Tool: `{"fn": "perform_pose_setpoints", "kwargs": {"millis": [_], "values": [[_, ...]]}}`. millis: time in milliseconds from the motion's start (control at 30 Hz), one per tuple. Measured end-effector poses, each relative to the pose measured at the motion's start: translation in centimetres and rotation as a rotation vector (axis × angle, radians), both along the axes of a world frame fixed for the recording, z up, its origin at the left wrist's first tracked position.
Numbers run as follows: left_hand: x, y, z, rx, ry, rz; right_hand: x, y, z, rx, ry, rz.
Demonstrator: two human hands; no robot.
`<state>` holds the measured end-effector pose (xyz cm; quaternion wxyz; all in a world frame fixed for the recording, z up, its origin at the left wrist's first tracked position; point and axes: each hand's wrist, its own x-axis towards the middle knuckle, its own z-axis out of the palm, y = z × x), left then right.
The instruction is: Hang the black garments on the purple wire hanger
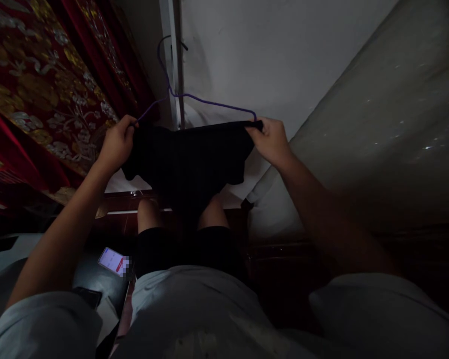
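Note:
A black garment (pixel 189 154) is stretched sideways in front of me, its top edge nearly level and its middle narrowing downward. It is too dark to tell its exact kind. Behind that top edge rises a purple wire clothes hanger (pixel 213 102), its hook up by a pale vertical post. My left hand (pixel 119 142) pinches the garment's left top corner, close to the hanger's left arm. At the opposite corner my right hand (pixel 271 139) grips the cloth beside the hanger's bent right end. The hanger's lower part is hidden by the cloth.
Red cloth with gold and silver floral patterns (pixel 33 89) hangs at the left. A pale, sheet-like covering (pixel 362 154) slopes along the right. Below left, a lit phone (pixel 111 261) lies on a dark, shiny surface. A white wall (pixel 269 55) stands ahead.

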<state>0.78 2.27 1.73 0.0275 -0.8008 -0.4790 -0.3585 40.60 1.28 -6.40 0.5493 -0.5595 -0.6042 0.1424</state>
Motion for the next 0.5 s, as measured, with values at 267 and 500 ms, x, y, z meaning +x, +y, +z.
{"fn": "perform_pose_setpoints", "kwargs": {"millis": [267,500], "values": [[0.0,0.4,1.2,-0.036,0.025,0.122,-0.1,-5.9,4.0,-0.066,-0.258,0.095],[0.6,1.6,2.0,-0.027,0.133,0.195,-1.6,-9.7,7.9,-0.151,-0.215,0.349]]}}
